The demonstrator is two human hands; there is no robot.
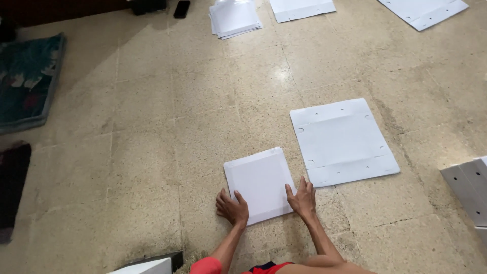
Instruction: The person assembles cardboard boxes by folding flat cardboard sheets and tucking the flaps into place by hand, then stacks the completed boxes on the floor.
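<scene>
Down low in the head view, a small white folded cardboard panel (261, 184) lies flat on the speckled stone floor (152, 152), just ahead of the person. It is roughly square, slightly longer than wide, and turned a little anticlockwise, so its long axis runs from about 5 o'clock near the person to about 11 o'clock away from them. A narrow folded strip shows along its far and left edges.

The left hand (232, 206) sits at the panel's near-left corner, fingers curled and knuckled down, the tips touching the edge; whether they grip it or only press cannot be told. The right hand (302, 199) lies flat at the near-right corner, its fingers spread open and pressing down on the edge, gripping nothing.

At about 2 o'clock from the panel, just beside it but apart, a larger flat white cardboard sheet (341, 141) lies unfolded, with crease lines, small holes and notches, tilted the same way. Far off at 12 o'clock a stack of white sheets (234, 18) rests on the floor, with more flat sheets (302, 8) toward 1 o'clock. At 3 o'clock, folded white pieces (469, 187) stand at the frame edge. At 9 to 10 o'clock lies a dark patterned mat (28, 78).
</scene>
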